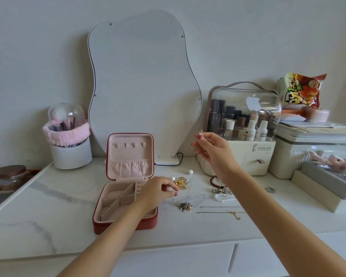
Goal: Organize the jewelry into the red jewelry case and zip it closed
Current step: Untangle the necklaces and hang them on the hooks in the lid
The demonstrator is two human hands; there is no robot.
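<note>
Reaching over the open red jewelry case on the surface, your left hand is pinching a thin chain beside it. Your right hand is holding a fine necklace aloft, its grip closed on the clasp. Farther back, the mirror is leaning against the wall.

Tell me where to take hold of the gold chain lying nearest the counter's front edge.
Pinch the gold chain from above along its straight bare run left of the small pendant. It lies flat and stretched out, apart from the pearl strand, so that stretch probably lifts without snagging.
</note>
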